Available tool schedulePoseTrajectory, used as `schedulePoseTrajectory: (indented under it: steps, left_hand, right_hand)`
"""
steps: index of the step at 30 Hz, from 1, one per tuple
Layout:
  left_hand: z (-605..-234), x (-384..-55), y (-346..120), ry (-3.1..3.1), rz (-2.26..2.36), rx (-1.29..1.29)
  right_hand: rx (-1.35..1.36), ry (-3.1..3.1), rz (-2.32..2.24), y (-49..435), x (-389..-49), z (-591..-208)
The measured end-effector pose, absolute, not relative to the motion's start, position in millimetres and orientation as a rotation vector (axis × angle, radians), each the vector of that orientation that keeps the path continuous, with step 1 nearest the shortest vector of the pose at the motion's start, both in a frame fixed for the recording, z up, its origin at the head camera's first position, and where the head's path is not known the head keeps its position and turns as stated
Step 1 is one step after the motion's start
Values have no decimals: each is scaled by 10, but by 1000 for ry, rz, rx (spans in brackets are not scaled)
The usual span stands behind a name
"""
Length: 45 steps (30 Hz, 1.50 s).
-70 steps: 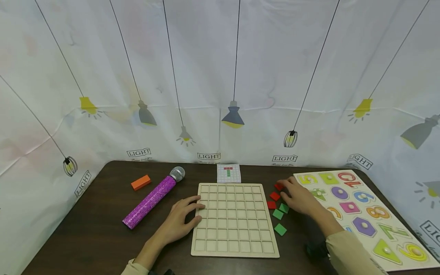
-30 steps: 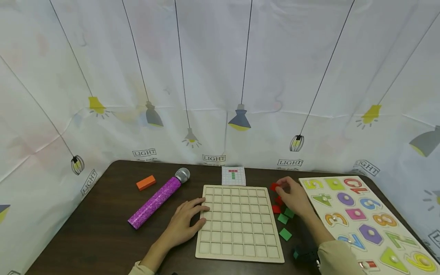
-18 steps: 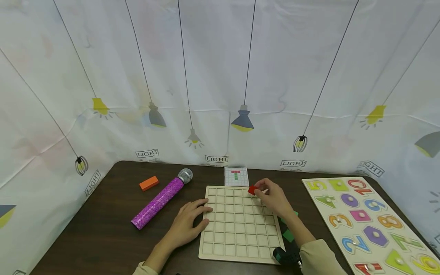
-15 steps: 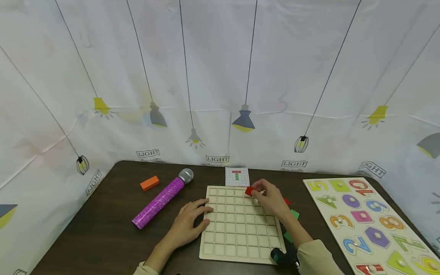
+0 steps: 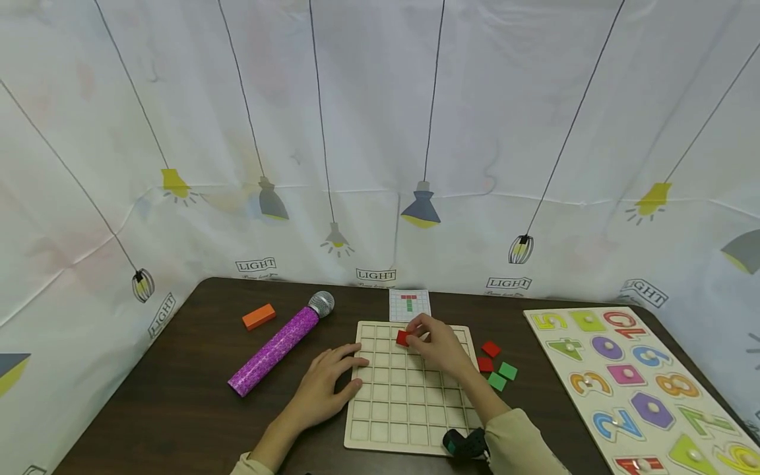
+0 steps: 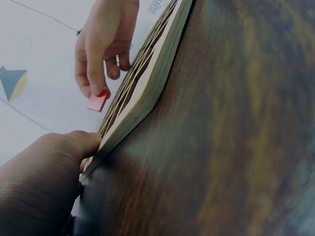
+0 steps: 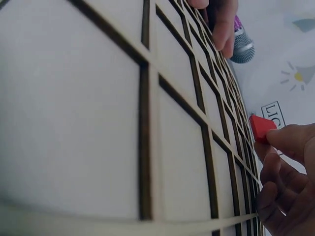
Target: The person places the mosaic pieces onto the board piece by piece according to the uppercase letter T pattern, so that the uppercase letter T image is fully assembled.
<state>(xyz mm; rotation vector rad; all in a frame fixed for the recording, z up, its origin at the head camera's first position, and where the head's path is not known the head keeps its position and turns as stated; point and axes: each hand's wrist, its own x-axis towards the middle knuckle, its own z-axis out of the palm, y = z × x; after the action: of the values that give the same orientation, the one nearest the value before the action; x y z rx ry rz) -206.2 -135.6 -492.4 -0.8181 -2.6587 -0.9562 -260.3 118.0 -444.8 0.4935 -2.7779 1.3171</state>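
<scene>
Red tile (image 5: pixel 402 338), thin, square, right fingers (image 7: pixel 290 139) pinching it, left fingers (image 5: pixel 350 361) spread

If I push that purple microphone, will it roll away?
Probably: the microphone has a round, tube-like handle lying on its side. It looks stiff, since it lies straight, so it likely won't flop when lifted. Rolled one way, it might bump the orange block; the other way, the person's left hand.
</scene>
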Motion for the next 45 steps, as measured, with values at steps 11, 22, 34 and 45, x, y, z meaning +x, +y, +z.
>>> schedulePoseTrajectory:
  steps: [11, 22, 34, 45]
  left_hand:
    - [-4922, -2057, -1355, -2662, -968, -820]
    - [-4922, -2060, -1348, -2675, -956, -824]
    - [-4905, -2039, -1356, -2675, -949, -808]
    - [-4914, -2045, -1355, -2665, -952, -821]
  right_hand:
    - [438, -2823, 1199, 1093, -2595, -4476]
    - [488, -2849, 1097, 1078, -2573, -4466]
    - [473, -2840, 1070, 1034, -2566, -4478]
    - [504, -2861, 1135, 1101, -2559, -4466]
